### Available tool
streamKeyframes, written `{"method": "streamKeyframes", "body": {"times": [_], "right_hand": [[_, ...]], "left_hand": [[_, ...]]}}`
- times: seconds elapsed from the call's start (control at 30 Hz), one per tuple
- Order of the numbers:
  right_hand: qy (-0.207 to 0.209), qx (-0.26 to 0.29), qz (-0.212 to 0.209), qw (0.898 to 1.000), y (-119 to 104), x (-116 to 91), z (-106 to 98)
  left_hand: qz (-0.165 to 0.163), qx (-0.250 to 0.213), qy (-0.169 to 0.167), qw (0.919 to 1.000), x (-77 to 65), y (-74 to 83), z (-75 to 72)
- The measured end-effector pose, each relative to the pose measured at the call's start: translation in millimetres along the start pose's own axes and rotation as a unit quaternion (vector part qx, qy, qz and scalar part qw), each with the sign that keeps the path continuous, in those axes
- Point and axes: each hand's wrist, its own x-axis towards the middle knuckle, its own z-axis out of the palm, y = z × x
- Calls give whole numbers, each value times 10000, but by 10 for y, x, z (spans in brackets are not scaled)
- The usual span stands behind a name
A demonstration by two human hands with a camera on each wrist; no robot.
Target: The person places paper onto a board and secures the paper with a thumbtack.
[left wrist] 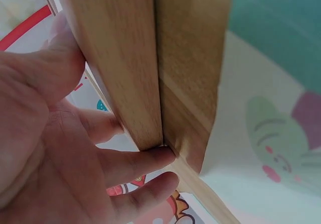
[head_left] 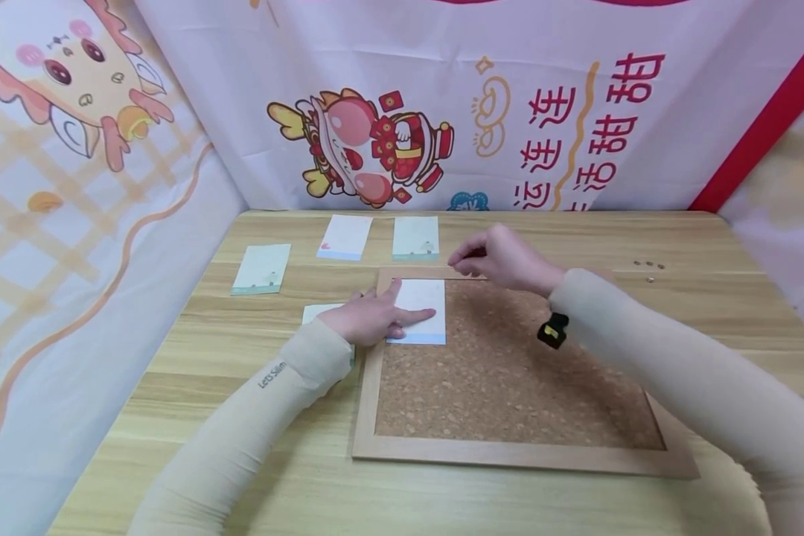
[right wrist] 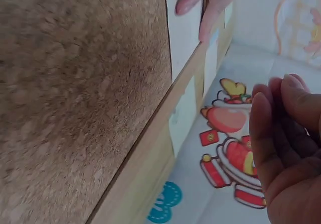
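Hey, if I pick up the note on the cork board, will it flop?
Probably a little: the note looks like one thin sheet. It is likely light, being just paper. It may resist sliding while the left hand rests on it.

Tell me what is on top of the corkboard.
On the corkboard, at its far-left corner, lies a white card with a blue strip. The left hand covers part of it, and in the head view, the right sleeve hides part of the corkboard.
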Motion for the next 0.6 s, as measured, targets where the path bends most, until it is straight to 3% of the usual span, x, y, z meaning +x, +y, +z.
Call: {"method": "streamKeyframes", "body": {"times": [0.1,0.23,0.6], "right_hand": [[-224,465,557,9971,83,179,19],[-575,797,943,9907,143,371,76],[-1485,987,1794,9675,231,639,282]], "left_hand": [[24,-51,-9,10000,-1,10,-25],[20,-36,-23,10000,-7,9,-23],[74,386,49,9992,13,13,-20]]}}
